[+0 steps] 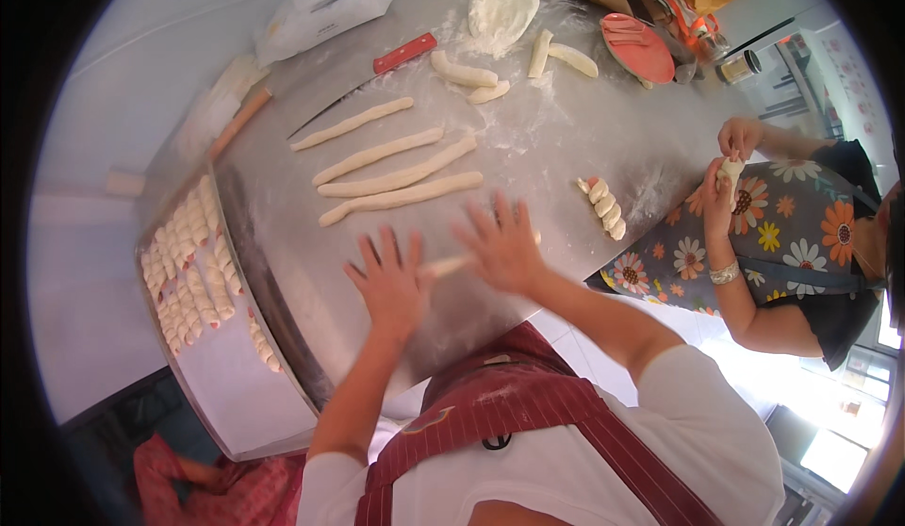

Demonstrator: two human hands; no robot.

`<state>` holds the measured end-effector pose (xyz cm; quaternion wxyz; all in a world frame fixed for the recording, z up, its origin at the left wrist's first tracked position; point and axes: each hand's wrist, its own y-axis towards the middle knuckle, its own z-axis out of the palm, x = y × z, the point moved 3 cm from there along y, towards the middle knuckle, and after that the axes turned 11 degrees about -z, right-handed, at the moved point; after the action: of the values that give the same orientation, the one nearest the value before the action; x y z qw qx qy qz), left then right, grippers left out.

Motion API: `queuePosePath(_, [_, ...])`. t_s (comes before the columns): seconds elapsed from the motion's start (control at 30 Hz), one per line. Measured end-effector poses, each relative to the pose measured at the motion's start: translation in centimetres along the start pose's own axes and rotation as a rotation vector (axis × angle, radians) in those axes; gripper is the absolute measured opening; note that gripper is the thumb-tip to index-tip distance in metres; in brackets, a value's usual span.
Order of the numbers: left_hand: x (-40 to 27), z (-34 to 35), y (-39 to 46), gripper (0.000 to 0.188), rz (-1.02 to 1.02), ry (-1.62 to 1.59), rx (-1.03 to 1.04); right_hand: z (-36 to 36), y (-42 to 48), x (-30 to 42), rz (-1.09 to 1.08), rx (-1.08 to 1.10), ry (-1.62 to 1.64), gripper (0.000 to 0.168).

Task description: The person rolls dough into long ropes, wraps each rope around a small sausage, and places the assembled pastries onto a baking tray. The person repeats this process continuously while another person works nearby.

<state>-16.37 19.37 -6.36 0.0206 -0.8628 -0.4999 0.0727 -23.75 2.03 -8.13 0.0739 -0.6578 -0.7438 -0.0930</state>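
A strip of dough (445, 266) lies on the steel table near its front edge, running beneath both my hands. My left hand (390, 282) is flat over its left part, fingers spread. Over its right part is my right hand (503, 247), also flat and spread, blurred by motion. The palms hide much of the strip, and only its middle and right tip show. Just beyond my fingers lie several long dough ropes, the nearest being a rope (399, 199) with a bent left end. To the right rests a twisted dough roll (604, 208) around a pink filling.
A tray (233, 413) of twisted rolls stands at left. A red-handled knife (405, 53), dough pieces (463, 70), a dough mound (503, 10) and a pink plate (647, 56) lie farther back. At right, a co-worker's hands (721, 179) hold dough. A rolling pin (240, 121) lies left.
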Motion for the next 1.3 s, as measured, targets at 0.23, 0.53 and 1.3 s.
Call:
queuePosePath(0.23, [-1.1, -0.1, -5.2, 0.063, 0.086, -0.056, 0.086, -0.7, -4.6, 3.8, 0.061, 0.027, 0.120, 0.063])
queuePosePath(0.53, [1.0, -0.3, 4.0, 0.061, -0.006, -0.021, -0.131, -1.0, 4.0, 0.3, -0.070, -0.043, 0.002, 0.065])
queuePosePath(1.3, [1.3, 0.5, -7.6, 0.056, 0.105, -0.066, 0.041, 0.3, -4.6, 7.7, -0.125, 0.074, 0.076, 0.059])
